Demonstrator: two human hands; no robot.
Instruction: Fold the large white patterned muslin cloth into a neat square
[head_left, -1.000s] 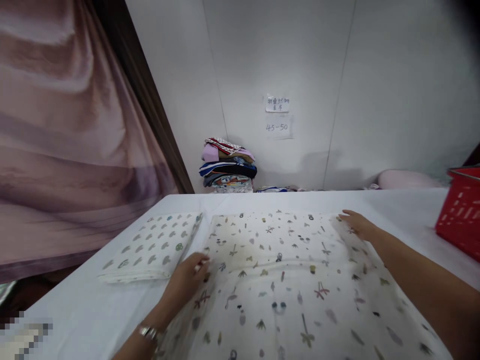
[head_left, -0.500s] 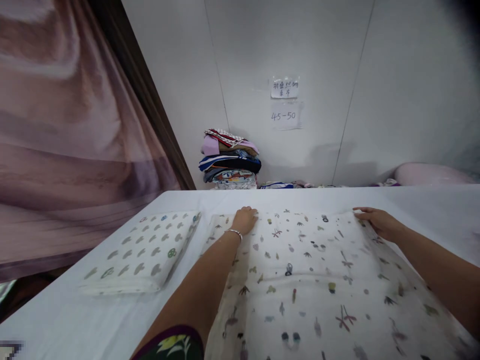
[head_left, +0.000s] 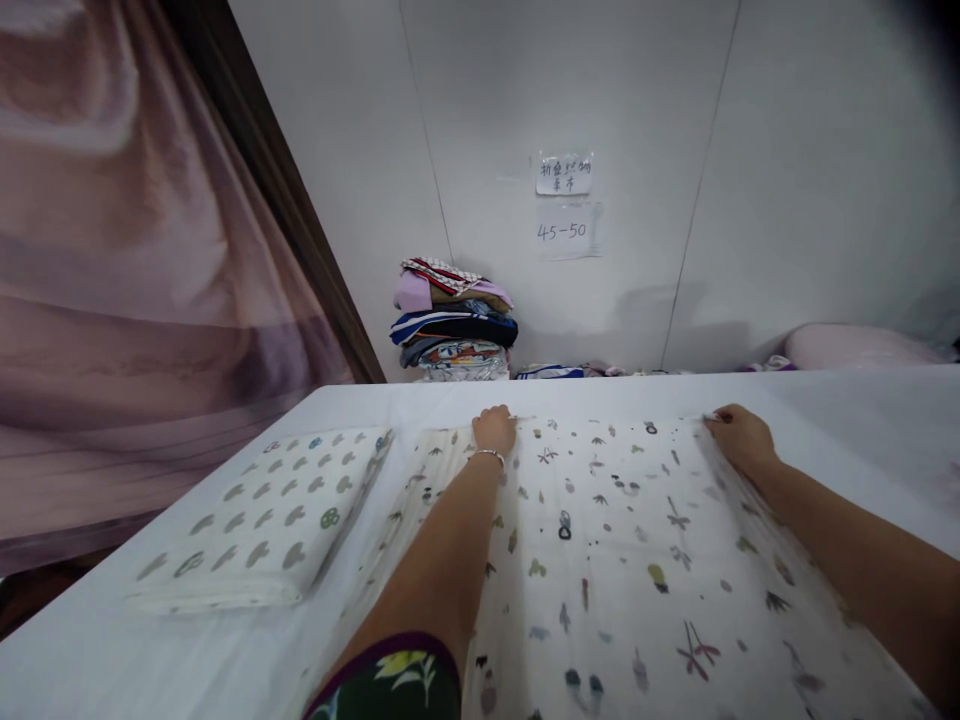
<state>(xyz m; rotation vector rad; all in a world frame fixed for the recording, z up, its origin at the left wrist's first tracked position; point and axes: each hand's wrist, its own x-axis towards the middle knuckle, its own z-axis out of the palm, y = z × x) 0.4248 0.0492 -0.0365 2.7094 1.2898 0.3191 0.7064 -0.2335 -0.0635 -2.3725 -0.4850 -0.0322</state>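
Observation:
A thin white cloth (head_left: 615, 560) printed with small coloured figures lies spread on the white table (head_left: 420, 400) in front of me. My left hand (head_left: 495, 430), a bracelet at its wrist, is closed on the cloth's far edge near its left corner. At the far right corner my right hand (head_left: 739, 437) is also curled shut on the cloth's edge. Both arms are stretched out over the cloth.
A folded white cloth with grey and green prints (head_left: 262, 520) lies on the table to the left. A stack of folded clothes (head_left: 454, 320) stands against the far wall. A mauve curtain (head_left: 135, 300) hangs at left; paper notes (head_left: 564, 205) are on the wall.
My left hand has reached from the cloth's near left side to its far edge. My right hand shifted slightly and closed on the far right corner. The view has shifted; the red basket is out of view.

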